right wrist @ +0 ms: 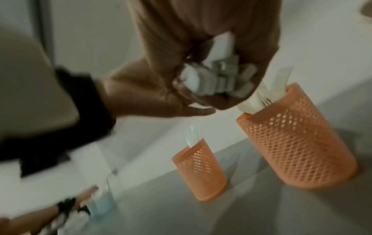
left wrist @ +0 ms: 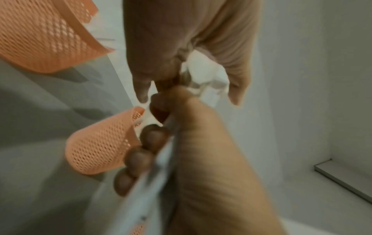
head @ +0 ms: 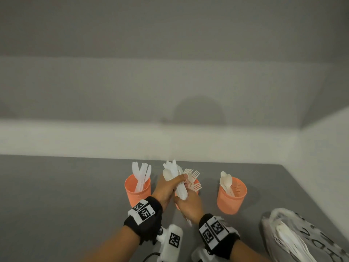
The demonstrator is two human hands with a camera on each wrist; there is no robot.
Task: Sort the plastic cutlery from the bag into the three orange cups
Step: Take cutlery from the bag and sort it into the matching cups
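Three orange cups are standing in a row on the grey table [head: 56, 195]; walls are perforated mesh plastic, round, slightly tapered. Left cup [head: 137, 190] is holding white knives, middle cup [head: 196, 183] pale forks, right cup [head: 231, 195] cream spoons. Middle cup is sitting mostly hidden behind the hands.

Left hand [head: 166, 188] is reaching forward above the middle cup, fingers curling round a bundle of white cutlery [head: 174, 176], bundle pointing up and away. Right hand [head: 188, 205] is closing round the handle ends of the same bundle from below, knuckles up. Both wrists are wearing black bands with square black-and-white markers.

White plastic bag [head: 294, 237] is lying at near right, crinkled, more white cutlery showing inside; dark printed lettering on it, not readable.
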